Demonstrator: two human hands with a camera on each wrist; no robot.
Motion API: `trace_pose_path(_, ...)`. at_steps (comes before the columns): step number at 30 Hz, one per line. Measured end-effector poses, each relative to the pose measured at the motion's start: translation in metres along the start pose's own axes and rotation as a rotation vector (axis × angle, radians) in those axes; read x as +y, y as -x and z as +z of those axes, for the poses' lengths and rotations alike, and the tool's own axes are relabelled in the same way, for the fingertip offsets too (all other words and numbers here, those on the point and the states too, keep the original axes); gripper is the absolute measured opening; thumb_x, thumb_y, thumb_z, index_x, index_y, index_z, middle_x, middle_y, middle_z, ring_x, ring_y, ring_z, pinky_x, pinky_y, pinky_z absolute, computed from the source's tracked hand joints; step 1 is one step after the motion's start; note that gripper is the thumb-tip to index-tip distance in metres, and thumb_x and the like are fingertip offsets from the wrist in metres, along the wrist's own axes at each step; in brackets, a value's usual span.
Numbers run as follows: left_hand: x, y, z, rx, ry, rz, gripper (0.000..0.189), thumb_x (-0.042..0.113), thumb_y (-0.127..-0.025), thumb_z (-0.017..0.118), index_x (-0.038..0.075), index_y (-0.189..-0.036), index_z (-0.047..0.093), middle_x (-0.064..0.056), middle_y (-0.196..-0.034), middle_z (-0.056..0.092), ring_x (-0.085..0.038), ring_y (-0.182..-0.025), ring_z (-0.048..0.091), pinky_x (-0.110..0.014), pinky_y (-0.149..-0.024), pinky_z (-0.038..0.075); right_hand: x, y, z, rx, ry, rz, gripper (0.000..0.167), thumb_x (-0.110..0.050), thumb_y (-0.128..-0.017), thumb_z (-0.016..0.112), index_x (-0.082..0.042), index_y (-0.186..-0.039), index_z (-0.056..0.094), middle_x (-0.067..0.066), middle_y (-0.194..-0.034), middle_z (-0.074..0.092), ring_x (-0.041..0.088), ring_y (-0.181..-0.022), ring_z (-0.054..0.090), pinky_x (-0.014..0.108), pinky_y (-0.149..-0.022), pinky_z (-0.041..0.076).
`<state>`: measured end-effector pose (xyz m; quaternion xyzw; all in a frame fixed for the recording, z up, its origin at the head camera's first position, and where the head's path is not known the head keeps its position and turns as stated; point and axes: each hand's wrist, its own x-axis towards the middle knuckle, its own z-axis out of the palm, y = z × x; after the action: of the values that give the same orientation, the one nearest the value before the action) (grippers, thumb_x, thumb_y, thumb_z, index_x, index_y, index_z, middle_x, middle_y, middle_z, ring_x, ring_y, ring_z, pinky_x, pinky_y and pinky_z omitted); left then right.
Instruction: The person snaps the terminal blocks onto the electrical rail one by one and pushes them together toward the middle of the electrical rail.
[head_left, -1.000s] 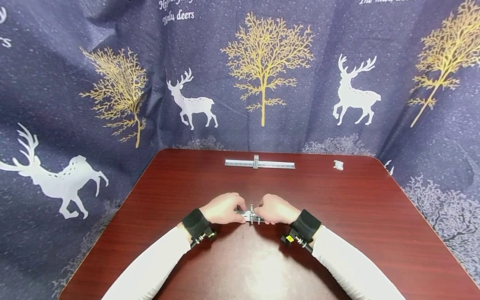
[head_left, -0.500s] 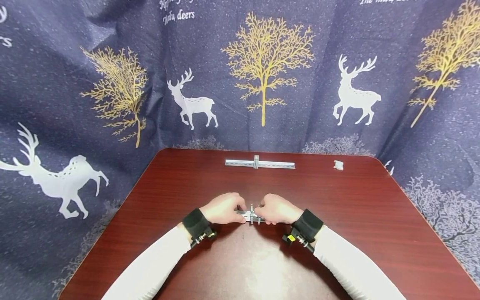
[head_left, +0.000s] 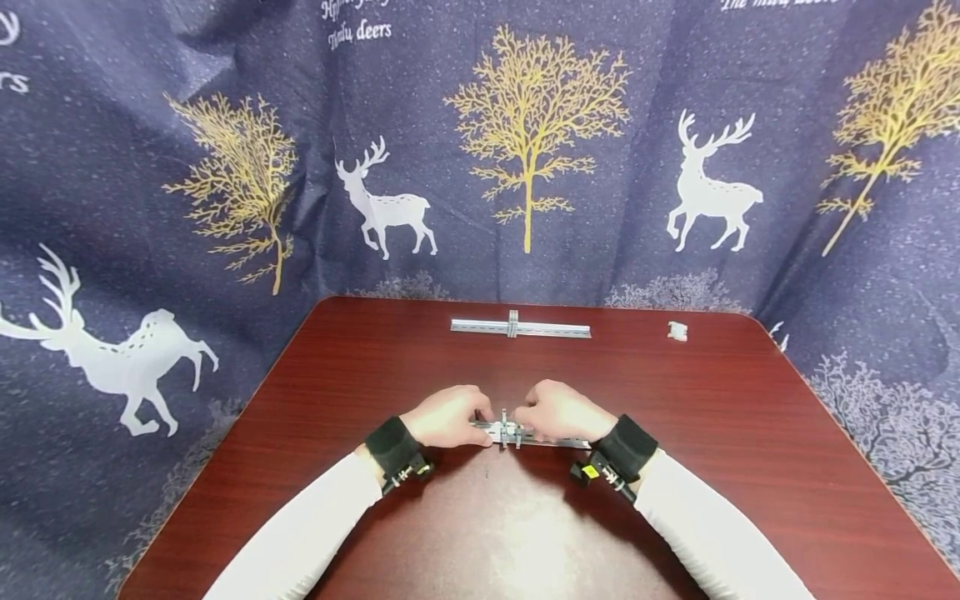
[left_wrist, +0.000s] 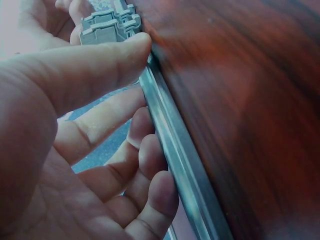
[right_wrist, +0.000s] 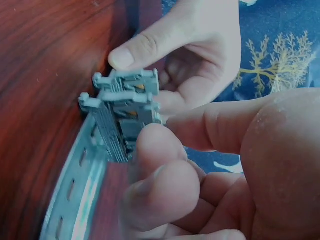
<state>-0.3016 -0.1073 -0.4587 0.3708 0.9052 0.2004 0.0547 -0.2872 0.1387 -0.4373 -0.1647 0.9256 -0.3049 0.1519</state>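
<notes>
In the head view my left hand (head_left: pixel 448 417) grips a slotted metal DIN rail (head_left: pixel 555 442) by its left part. The left wrist view shows the thumb on one side of the rail (left_wrist: pixel 172 150) and fingertips against the other. Two grey terminal blocks (right_wrist: pixel 125 82) stand crosswise on the rail, close beside the left hand. My right hand (head_left: pixel 566 411) is at the nearer block (right_wrist: pixel 117 117) in the right wrist view, thumb and index finger pinching its outer edge. The index fingertip hides part of that edge. The right hand's other fingers are curled off the rail.
A second rail (head_left: pixel 551 330) carrying a crosswise block (head_left: pixel 512 323) lies at the back of the reddish-brown table (head_left: pixel 712 467). Off to its right sits a small white piece (head_left: pixel 677 331). A dark patterned curtain (head_left: pixel 615 167) hangs behind the table.
My right hand has shifted slightly right and up, its lower fingers coming away from the rail and uncovering the right part. The left hand, rail and blocks look unmoved.
</notes>
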Motion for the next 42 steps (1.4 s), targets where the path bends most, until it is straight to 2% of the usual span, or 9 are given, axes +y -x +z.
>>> trace_pose_path(4, -0.002, -0.001, 0.001, 0.001, -0.002, 0.001, 0.018, 0.028, -0.087, 0.094, 0.019, -0.099, 0.084, 0.004, -0.092, 0.070, -0.011, -0.084, 0.055, -0.031, -0.075, 0.048, 0.004, 0.000, -0.007, 0.021, -0.007, 0.005, 0.037, -0.027, -0.098, 0.070, -0.017, -0.064, 0.064, -0.002, -0.055, 0.062, 0.012, -0.047, 0.056, 0.027, -0.051, 0.041)
trace_pose_path(10, -0.003, -0.001, 0.002, -0.002, -0.004, 0.006, 0.020, 0.028, -0.087, 0.094, 0.017, -0.101, 0.084, 0.004, -0.096, 0.071, -0.011, -0.086, 0.056, -0.031, -0.079, 0.050, 0.016, 0.000, -0.017, 0.027, -0.065, 0.027, 0.031, -0.022, -0.099, 0.070, -0.011, -0.070, 0.067, -0.002, -0.056, 0.060, 0.012, -0.048, 0.055, 0.026, -0.050, 0.041)
trace_pose_path(16, -0.003, 0.000, 0.000, 0.002, 0.001, 0.010, 0.023, 0.027, -0.087, 0.094, 0.014, -0.104, 0.084, 0.003, -0.099, 0.073, -0.012, -0.089, 0.059, -0.032, -0.083, 0.053, 0.040, -0.005, -0.026, 0.055, -0.091, 0.056, 0.026, -0.023, -0.100, 0.070, -0.007, -0.079, 0.074, 0.002, -0.060, 0.064, 0.013, -0.047, 0.057, 0.026, -0.050, 0.043)
trace_pose_path(20, -0.003, 0.000, 0.001, -0.002, 0.000, 0.003, 0.022, 0.027, -0.088, 0.093, 0.015, -0.104, 0.084, 0.003, -0.099, 0.073, -0.011, -0.089, 0.059, -0.032, -0.084, 0.053, 0.055, -0.005, -0.033, 0.073, -0.132, 0.078, 0.026, -0.021, -0.100, 0.069, -0.006, -0.081, 0.074, 0.004, -0.062, 0.064, 0.014, -0.048, 0.056, 0.027, -0.050, 0.045)
trace_pose_path(27, -0.003, -0.001, 0.002, -0.002, 0.006, 0.002, 0.022, 0.027, -0.088, 0.094, 0.016, -0.104, 0.084, 0.003, -0.099, 0.073, -0.013, -0.089, 0.059, -0.033, -0.083, 0.053, 0.076, -0.004, -0.049, 0.109, -0.181, 0.108, 0.025, -0.018, -0.103, 0.067, -0.001, -0.085, 0.073, 0.005, -0.065, 0.064, 0.014, -0.051, 0.056, 0.026, -0.049, 0.042)
trace_pose_path(35, -0.004, 0.000, 0.002, -0.005, -0.001, -0.002, 0.022, 0.029, -0.089, 0.093, 0.017, -0.104, 0.084, 0.004, -0.098, 0.072, -0.012, -0.089, 0.058, -0.032, -0.083, 0.052, 0.095, -0.004, -0.067, 0.169, -0.150, 0.150, 0.031, -0.025, -0.108, 0.068, 0.000, -0.090, 0.070, 0.004, -0.068, 0.064, 0.017, -0.056, 0.060, 0.030, -0.055, 0.044)
trace_pose_path(42, -0.002, 0.000, 0.001, -0.004, -0.002, 0.003, 0.023, 0.028, -0.089, 0.093, 0.015, -0.105, 0.084, 0.001, -0.100, 0.074, -0.013, -0.090, 0.059, -0.033, -0.084, 0.053, 0.117, -0.005, -0.077, 0.193, -0.184, 0.193, 0.036, -0.029, -0.108, 0.069, -0.003, -0.084, 0.068, 0.004, -0.067, 0.064, 0.018, -0.057, 0.061, 0.031, -0.052, 0.041)
